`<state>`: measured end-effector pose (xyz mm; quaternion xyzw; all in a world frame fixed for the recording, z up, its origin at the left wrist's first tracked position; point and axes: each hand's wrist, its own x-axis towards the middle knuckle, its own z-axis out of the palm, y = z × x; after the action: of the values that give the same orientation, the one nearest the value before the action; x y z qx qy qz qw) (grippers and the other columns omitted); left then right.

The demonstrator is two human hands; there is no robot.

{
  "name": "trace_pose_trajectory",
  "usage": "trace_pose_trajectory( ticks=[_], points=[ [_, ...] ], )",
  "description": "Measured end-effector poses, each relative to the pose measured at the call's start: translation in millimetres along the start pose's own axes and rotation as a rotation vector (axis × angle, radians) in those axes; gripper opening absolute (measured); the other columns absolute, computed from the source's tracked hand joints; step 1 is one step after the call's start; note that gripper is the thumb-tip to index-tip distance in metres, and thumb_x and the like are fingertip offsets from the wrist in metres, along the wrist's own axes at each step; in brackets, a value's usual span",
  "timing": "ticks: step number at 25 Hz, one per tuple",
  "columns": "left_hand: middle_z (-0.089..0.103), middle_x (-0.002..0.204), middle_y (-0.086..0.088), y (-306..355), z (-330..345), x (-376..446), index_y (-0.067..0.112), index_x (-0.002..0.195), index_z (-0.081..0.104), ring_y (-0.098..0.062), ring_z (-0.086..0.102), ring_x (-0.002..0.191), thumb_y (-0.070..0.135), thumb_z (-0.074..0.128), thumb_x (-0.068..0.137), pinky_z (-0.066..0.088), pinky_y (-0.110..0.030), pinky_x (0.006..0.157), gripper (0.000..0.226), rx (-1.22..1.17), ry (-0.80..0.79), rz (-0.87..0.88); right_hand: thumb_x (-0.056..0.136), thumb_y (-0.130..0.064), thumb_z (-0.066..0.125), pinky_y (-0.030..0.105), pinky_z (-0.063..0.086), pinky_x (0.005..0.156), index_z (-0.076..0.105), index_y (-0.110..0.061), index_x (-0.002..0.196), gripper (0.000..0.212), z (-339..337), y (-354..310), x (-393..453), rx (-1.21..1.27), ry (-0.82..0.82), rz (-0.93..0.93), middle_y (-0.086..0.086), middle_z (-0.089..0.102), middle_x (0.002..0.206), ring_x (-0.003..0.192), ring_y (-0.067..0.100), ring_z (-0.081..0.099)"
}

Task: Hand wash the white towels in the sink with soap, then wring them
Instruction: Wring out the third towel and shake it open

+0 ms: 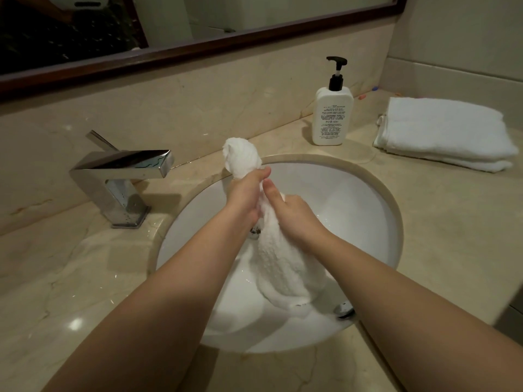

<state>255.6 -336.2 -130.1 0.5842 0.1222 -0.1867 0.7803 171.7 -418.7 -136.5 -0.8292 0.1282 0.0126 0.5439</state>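
A wet white towel [278, 261] is bunched lengthwise over the round white sink [353, 199]. My left hand [245, 193] grips its upper part, and a rounded end of the towel sticks up past that hand toward the counter. My right hand [294, 213] grips the towel just below the left one. The towel's lower end trails into the basin near the front. Folded dry white towels [441, 134] lie stacked on the counter at the right. A white soap pump bottle [332, 114] with a black pump stands behind the sink.
A square chrome faucet [124, 171] stands at the sink's left, with no water running. The beige marble counter [70, 278] surrounds the basin. A dark-framed mirror [198, 46] runs along the back wall. The drain [254, 232] shows between my wrists.
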Motion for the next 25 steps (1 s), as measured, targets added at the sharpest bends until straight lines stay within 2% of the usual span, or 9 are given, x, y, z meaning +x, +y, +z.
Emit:
trace_pose_trajectory(
  ticks=[2, 4, 8, 10, 12, 14, 17, 20, 25],
  points=[
    [0.058, 0.072, -0.001, 4.5, -4.1, -2.5, 0.01, 0.088, 0.062, -0.013, 0.061, 0.062, 0.022, 0.071, 0.094, 0.053, -0.027, 0.057, 0.017, 0.028, -0.092, -0.064, 0.087, -0.069, 0.057, 0.03, 0.053, 0.068, 0.071, -0.015, 0.105, 0.059, -6.6, 1.8, -2.7, 0.226, -0.156, 0.113, 0.009, 0.076, 0.086, 0.078, 0.022, 0.073],
    [0.059, 0.076, -0.005, 11.0, -13.8, -2.9, 0.009, 0.092, 0.059, -0.016, 0.063, 0.068, 0.022, 0.072, 0.09, 0.057, -0.03, 0.067, 0.018, -0.031, -0.316, -0.106, 0.087, -0.049, 0.069, 0.029, 0.054, 0.065, 0.069, -0.009, 0.112, 0.048, -12.1, 2.6, -3.6, 0.344, -0.176, 0.16, 0.006, 0.075, 0.08, 0.071, 0.021, 0.073],
    [0.067, 0.121, -0.017, 16.2, -31.9, 1.5, 0.001, 0.126, 0.055, -0.031, 0.065, 0.117, 0.02, 0.076, 0.068, 0.051, -0.048, 0.105, 0.065, -0.266, -0.699, -0.014, 0.091, -0.041, 0.057, 0.027, 0.047, 0.054, 0.066, -0.009, 0.099, 0.033, -22.7, -4.5, -7.0, 0.579, -0.244, 0.216, 0.005, 0.063, 0.063, 0.05, 0.017, 0.059],
    [0.059, 0.141, -0.015, 14.8, -30.5, 0.6, 0.006, 0.127, 0.058, -0.033, 0.054, 0.136, 0.035, 0.091, 0.066, 0.041, -0.055, 0.113, 0.076, -0.311, -0.834, 0.038, 0.088, -0.038, 0.054, 0.024, 0.044, 0.047, 0.061, -0.009, 0.096, 0.031, -22.7, -11.3, -11.0, 0.774, -0.381, 0.264, 0.006, 0.053, 0.059, 0.045, 0.015, 0.051],
    [0.057, 0.143, -0.017, 13.7, -25.6, 0.2, 0.01, 0.114, 0.062, -0.035, 0.048, 0.14, 0.041, 0.094, 0.062, 0.041, -0.056, 0.113, 0.068, -0.349, -0.888, 0.06, 0.085, -0.037, 0.053, 0.023, 0.045, 0.045, 0.059, -0.009, 0.103, 0.033, -20.6, -13.7, -11.4, 0.902, -0.451, 0.26, 0.006, 0.053, 0.061, 0.045, 0.014, 0.05],
    [0.071, 0.115, -0.013, 13.8, -20.6, -2.8, 0.011, 0.102, 0.066, -0.033, 0.064, 0.121, 0.028, 0.095, 0.059, 0.055, -0.047, 0.095, 0.055, -0.363, -0.826, 0.043, 0.095, -0.037, 0.048, 0.023, 0.046, 0.046, 0.057, -0.015, 0.115, 0.032, -17.2, -12.6, -9.6, 0.906, -0.442, 0.214, 0.007, 0.058, 0.07, 0.047, 0.014, 0.053],
    [0.065, 0.07, -0.001, 16.0, -13.9, -10.6, 0.011, 0.093, 0.068, -0.018, 0.069, 0.07, 0.015, 0.085, 0.066, 0.058, -0.032, 0.068, 0.032, -0.22, -0.601, 0.04, 0.095, -0.066, 0.045, 0.029, 0.053, 0.061, 0.068, -0.024, 0.115, 0.051, -8.2, -9.6, -7.7, 0.578, -0.204, 0.164, 0.006, 0.071, 0.084, 0.066, 0.016, 0.068],
    [0.056, 0.061, 0.0, 14.7, 0.7, -19.7, 0.012, 0.081, 0.061, -0.013, 0.059, 0.053, 0.018, 0.072, 0.09, 0.055, -0.024, 0.056, 0.016, -0.234, -0.354, 0.007, 0.088, -0.083, 0.028, 0.033, 0.054, 0.077, 0.073, -0.026, 0.112, 0.076, 0.6, -7.3, -3.9, 0.26, 0.059, 0.143, 0.003, 0.076, 0.092, 0.086, 0.018, 0.073],
    [0.046, 0.054, 0.001, 17.5, 12.2, -27.9, 0.012, 0.07, 0.053, -0.011, 0.05, 0.036, 0.014, 0.066, 0.094, 0.043, -0.016, 0.04, 0.027, -0.23, -0.081, -0.056, 0.102, -0.061, 0.023, 0.037, 0.053, 0.084, 0.076, -0.013, 0.105, 0.071, 9.1, -8.7, -1.6, 0.126, 0.232, -0.036, 0.009, 0.073, 0.092, 0.089, 0.023, 0.068]
  ],
)
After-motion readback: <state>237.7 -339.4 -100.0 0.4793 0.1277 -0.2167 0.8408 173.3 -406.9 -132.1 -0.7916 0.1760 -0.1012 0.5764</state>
